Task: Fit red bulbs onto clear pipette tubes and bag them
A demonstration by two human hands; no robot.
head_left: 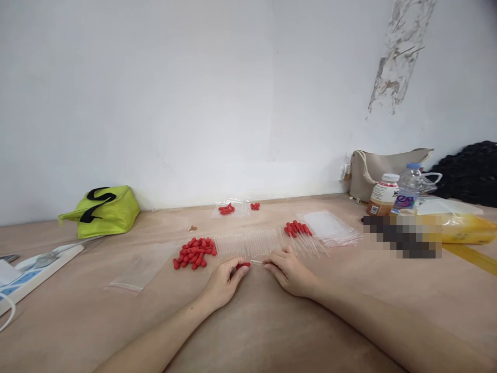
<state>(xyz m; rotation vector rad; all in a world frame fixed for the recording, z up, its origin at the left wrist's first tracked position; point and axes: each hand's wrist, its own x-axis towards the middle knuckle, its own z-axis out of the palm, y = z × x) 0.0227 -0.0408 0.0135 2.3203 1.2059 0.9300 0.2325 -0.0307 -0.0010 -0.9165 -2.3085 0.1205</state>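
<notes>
Between thumb and fingers, my left hand pinches a red rubber bulb. My right hand is closed on a thin clear tube, whose free end points at the bulb; I cannot tell whether they touch. A pile of red rubber bulbs lies left of my left hand. Just beyond both hands, rows of clear tubes rest side by side on the table. To the right, several droppers with red bulbs on clear tubes lie in a bunch.
A flat clear zip bag lies at left, and a stack of clear bags at right. Near the wall sits a bag of bulbs and tubes. A green pouch, power strip, bottles and beige handbag stand around the edges.
</notes>
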